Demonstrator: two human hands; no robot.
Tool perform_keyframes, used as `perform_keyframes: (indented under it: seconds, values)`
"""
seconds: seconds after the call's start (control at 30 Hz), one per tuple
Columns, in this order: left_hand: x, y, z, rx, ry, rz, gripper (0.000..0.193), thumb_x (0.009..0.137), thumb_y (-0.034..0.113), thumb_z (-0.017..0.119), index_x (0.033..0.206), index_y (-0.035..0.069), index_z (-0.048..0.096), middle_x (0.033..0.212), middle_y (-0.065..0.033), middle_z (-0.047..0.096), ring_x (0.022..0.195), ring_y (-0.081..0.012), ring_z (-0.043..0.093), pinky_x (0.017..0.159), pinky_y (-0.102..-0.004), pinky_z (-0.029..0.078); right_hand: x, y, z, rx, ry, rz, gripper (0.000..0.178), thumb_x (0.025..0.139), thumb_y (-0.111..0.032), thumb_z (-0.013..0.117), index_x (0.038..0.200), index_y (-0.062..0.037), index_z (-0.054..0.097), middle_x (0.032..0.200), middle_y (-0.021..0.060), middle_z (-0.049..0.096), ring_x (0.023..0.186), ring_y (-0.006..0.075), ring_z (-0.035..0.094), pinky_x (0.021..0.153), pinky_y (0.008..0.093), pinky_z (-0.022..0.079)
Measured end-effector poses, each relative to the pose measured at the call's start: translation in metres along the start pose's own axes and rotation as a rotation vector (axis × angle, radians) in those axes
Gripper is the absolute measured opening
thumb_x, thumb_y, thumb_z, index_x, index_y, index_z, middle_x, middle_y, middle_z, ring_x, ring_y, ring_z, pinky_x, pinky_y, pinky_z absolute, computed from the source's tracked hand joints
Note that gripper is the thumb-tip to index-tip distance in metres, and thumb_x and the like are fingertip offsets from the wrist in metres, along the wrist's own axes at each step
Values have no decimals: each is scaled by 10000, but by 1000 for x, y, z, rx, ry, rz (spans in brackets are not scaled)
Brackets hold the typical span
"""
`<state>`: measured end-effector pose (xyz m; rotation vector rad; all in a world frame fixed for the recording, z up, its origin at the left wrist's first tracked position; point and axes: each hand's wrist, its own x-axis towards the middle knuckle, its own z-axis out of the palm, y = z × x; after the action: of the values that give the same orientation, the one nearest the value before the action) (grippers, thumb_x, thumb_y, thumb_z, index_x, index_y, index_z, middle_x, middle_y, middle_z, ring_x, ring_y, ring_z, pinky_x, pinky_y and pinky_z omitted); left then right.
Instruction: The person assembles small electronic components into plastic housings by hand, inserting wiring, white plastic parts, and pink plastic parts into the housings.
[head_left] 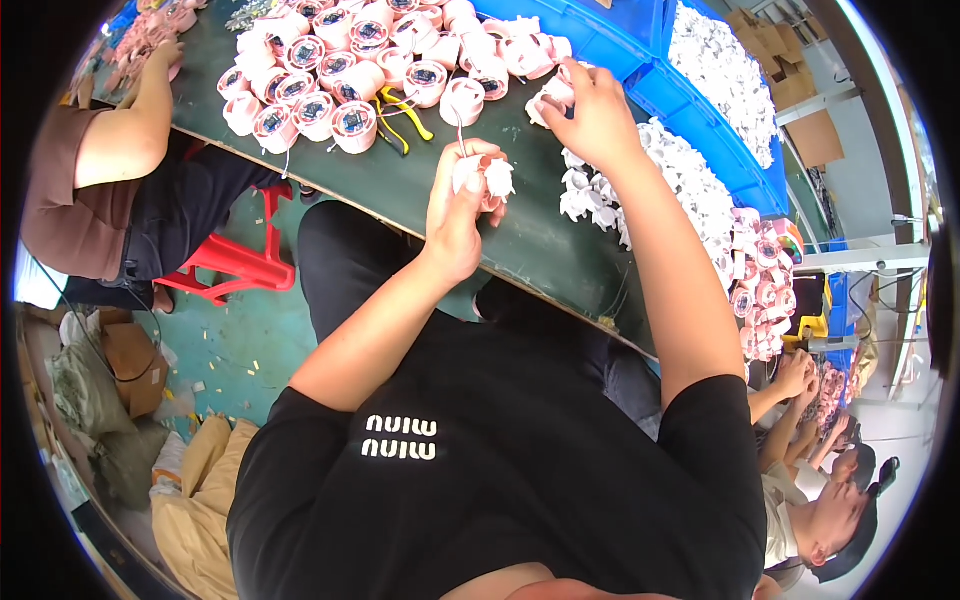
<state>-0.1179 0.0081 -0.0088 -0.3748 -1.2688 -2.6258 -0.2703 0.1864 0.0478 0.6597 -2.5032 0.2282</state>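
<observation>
My left hand (455, 215) is closed around a small pink and white plastic piece (487, 178), held above the near edge of the dark green table (400, 195). A thin wire rises beside its fingers. Further right and farther off, my right hand (600, 115) has thumb and fingers around another pink plastic part (556, 92), at the right end of a pile of round pink housings (354, 122). Many of these housings show a small dark circuit board inside. Right of my hands, white plastic pieces (590, 195) lie heaped on the table.
Yellow-handled pliers (402, 120) lie by the pink pile. Blue bins (650, 100) with white parts (720, 80) stand at the far right. More pink parts (765, 280) lie to the right. A co-worker's arm (130, 135) is at left, near a red stool (240, 265); other people sit at right.
</observation>
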Motion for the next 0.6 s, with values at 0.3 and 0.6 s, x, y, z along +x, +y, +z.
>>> perform_keyframes:
  seconds: [0.3,0.6]
  values:
    - [-4,-3,-5,118,-62,0,473,1028,430,573,1297,50,490,1109,-83,607,779,-88,536,627,-250,459,9,1,-1,221,-440,1,557,817,-268,834,1332,-117,683,1291,207,613,1166,358,654,994,423,532]
    - [-5,-3,-6,95,-63,-63,542,1052,455,578,1386,55,430,1147,-85,590,815,-130,553,669,-278,479,-1,-18,-45,207,-125,-39,581,684,-307,951,1132,-73,664,1423,228,497,1257,416,579,1012,467,516]
